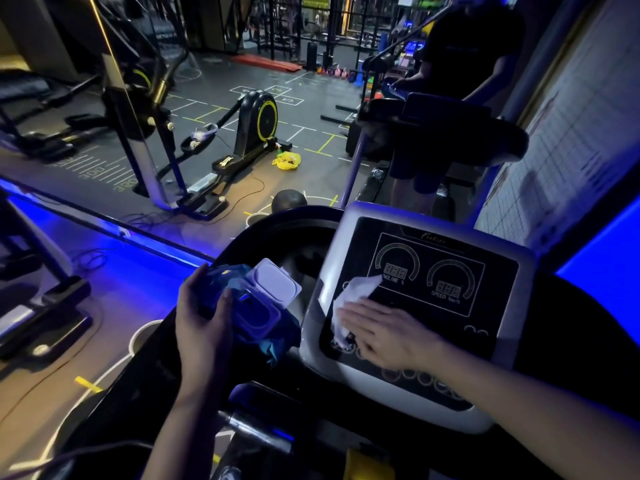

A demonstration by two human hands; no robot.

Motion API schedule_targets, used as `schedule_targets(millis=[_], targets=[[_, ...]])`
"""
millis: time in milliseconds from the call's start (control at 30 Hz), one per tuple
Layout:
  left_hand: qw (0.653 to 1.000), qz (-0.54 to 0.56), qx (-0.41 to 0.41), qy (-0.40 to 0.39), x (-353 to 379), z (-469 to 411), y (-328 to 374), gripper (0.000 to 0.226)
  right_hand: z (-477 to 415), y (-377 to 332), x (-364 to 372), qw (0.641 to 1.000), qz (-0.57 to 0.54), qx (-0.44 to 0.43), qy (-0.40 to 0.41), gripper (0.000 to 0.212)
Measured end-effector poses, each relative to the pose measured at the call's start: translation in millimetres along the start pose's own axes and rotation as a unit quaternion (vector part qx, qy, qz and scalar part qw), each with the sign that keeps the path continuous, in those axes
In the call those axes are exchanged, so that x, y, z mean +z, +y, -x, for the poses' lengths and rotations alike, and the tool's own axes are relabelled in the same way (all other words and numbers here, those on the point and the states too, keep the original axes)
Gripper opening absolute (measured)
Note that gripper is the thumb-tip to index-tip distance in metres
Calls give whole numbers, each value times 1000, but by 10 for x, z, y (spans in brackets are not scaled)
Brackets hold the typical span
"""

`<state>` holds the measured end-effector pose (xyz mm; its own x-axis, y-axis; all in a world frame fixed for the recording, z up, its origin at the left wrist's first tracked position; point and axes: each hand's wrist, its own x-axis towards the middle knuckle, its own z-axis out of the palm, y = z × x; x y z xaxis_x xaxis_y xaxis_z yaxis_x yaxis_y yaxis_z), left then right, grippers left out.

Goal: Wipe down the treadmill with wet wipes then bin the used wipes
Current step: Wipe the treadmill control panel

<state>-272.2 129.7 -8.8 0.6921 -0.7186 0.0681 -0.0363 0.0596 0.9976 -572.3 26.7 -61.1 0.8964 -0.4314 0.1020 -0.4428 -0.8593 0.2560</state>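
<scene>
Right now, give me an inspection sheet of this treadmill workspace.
Surface: treadmill console, dark panel, wet wipe on its left part.
Job's things: white wet wipe under the right hand; blue wipes pack, lid open; bin: nothing seen.
Clutter: yellow bag and dark ball on the floor.
Hands: left hand grips the pack; right hand presses the wipe flat.
Cables: thin cables trail across the floor near the elliptical.
Surroundings: dim gym, blue lighting, another person at the next machine.

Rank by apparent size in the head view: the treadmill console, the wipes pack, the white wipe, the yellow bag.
1. treadmill console
2. wipes pack
3. white wipe, partly under the right hand
4. yellow bag, which looks smallest but lies farther off
</scene>
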Motion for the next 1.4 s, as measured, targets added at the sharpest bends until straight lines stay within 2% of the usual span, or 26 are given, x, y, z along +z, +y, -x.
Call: schedule_targets(millis=[100, 167, 233, 300, 433, 500, 533, 600, 700, 800, 867, 1000, 1100, 1167, 1200, 1267, 1333, 1400], targets=[[1000, 7, 4, -9, 79, 31, 19, 46, -250, 419, -241, 988, -43, 129, 70, 48], [1000, 6, 12, -13, 134, 45, 18, 47, -348, 751, -419, 969, -15, 220, 111, 44], [1000, 6, 13, -17, 170, 50, 1, 47, -354, 869, -503, 958, -7, 253, 132, 41], [1000, 9, 10, -22, 179, 67, -7, 46, -309, 725, -421, 963, -12, 238, 122, 43], [1000, 12, 8, -27, 169, 75, -19, 47, 3, 22, -62, 994, -69, 75, 37, 39], [1000, 15, 5, -27, 158, 69, -26, 46, 139, -122, 67, 998, -50, 0, 43, 34], [1000, 14, 5, -26, 157, 66, -28, 46, 139, -73, 61, 998, -42, -7, 49, 29], [1000, 12, 6, -26, 162, 67, -30, 46, 27, 186, -72, 995, -44, 48, 81, 24], [999, 15, 8, -34, 175, 86, -30, 47, -158, 752, -422, 964, -15, 209, 161, 29], [999, 18, 12, -39, 213, 96, -33, 48, -210, 994, -590, 941, 15, 291, 170, 25], [999, 18, 12, -38, 230, 96, -40, 49, -196, 860, -536, 944, 18, 285, 164, 24], [998, 30, 11, -47, 222, 112, -53, 49, 66, 189, -151, 974, -27, 191, 114, 56], [998, 37, 11, -47, 236, 130, -55, 48, 343, -273, 147, 993, -6, 95, 73, 47], [998, 36, 13, -43, 272, 143, -66, 48, 362, -298, 178, 998, 16, 55, 35, 44], [998, 38, 14, -43, 293, 154, -76, 48, 316, -208, 130, 998, 28, 47, 44, 43], [998, 44, 11, -43, 333, 179, -92, 49, 205, 79, -55, 991, 36, 91, 89, 39], [998, 43, 6, -37, 364, 203, -98, 50, 105, 506, -307, 968, 121, 186, 115, 36], [999, 41, -1, -31, 373, 214, -130, 51, 25, 902, -529, 946, 107, 274, 139, 36]])
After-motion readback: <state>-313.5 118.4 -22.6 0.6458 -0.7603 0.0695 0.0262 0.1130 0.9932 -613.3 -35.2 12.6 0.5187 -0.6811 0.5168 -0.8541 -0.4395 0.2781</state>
